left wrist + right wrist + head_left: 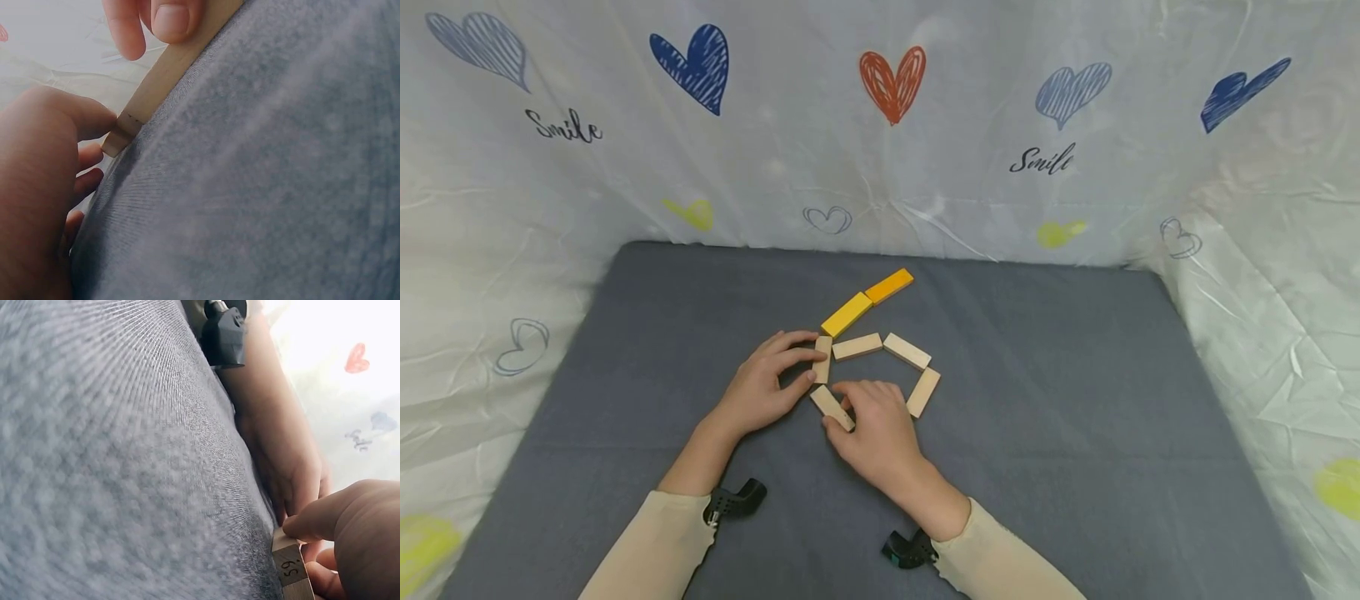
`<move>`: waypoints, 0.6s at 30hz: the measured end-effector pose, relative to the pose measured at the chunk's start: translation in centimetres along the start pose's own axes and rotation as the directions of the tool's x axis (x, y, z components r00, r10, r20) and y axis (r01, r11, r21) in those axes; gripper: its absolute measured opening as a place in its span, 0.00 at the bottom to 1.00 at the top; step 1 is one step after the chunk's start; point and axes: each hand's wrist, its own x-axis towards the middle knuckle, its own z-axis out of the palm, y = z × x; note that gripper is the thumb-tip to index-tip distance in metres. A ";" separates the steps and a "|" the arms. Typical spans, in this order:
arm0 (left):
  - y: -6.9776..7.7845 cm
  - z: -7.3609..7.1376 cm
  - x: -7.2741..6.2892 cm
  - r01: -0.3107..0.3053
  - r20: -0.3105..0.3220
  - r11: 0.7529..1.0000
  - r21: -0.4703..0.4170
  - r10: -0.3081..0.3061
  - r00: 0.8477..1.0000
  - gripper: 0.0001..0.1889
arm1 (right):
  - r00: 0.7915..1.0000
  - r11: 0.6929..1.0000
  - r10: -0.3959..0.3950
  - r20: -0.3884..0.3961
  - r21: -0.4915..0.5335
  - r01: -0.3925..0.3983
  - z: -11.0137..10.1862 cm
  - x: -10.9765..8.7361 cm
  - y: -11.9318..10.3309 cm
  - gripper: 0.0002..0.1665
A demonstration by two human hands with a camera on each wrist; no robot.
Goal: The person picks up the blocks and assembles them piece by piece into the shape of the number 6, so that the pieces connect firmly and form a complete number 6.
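Several plain wooden blocks form a partial ring on the grey cloth. My left hand [765,382] holds the ring's left block [822,367], thumb by its lower left side and a fingertip over it. My right hand [876,433] pinches the lower-left block [831,406] between thumb and fingers. That block [172,69] lies flat with right fingertips on it in the left wrist view, the left thumb [97,119] close to its far end. The right wrist view shows dark marks on the end of the pinched block [289,562].
Further round the ring lie a top block [857,347], an upper-right block [907,351] and a right block [923,392]. A yellow block [847,314] and an orange block [890,286] trail off behind it. Patterned white cloth [790,142] surrounds the table [1060,417].
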 end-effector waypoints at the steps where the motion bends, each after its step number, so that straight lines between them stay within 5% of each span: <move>1: 0.0 0.0 0.0 0.001 0.000 1.000 0.002 -0.001 1.000 0.17 | 1.000 1.000 0.001 0.002 -0.003 -0.001 0.0 0.0 0.0 0.21; 18: 0.0 0.0 0.1 -0.001 0.001 1.000 0.005 0.001 1.000 0.16 | 0.998 0.985 -0.024 -0.053 0.171 0.033 -1.9 0.6 1.2 0.14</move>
